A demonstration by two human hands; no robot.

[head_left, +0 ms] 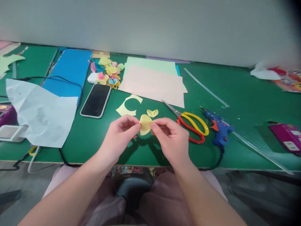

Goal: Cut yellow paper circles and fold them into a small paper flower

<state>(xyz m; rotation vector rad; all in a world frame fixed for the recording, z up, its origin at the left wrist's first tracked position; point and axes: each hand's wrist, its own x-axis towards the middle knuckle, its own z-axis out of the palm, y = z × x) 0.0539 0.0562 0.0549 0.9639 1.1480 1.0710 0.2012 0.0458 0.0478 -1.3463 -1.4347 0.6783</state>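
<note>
Round yellow paper piece (145, 125): our bare left hand (121, 133) and right hand (173, 135) are pinching opposite edges, thumbs pressing fingers. We are judging it light, thin, easily creased, best gripped at rim. We are holding it above flat green counter (246, 125).

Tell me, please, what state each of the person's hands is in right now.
Left hand: closed, pinching the left edge of the round yellow paper piece.
Right hand: closed, pinching the same piece's right edge.
</note>
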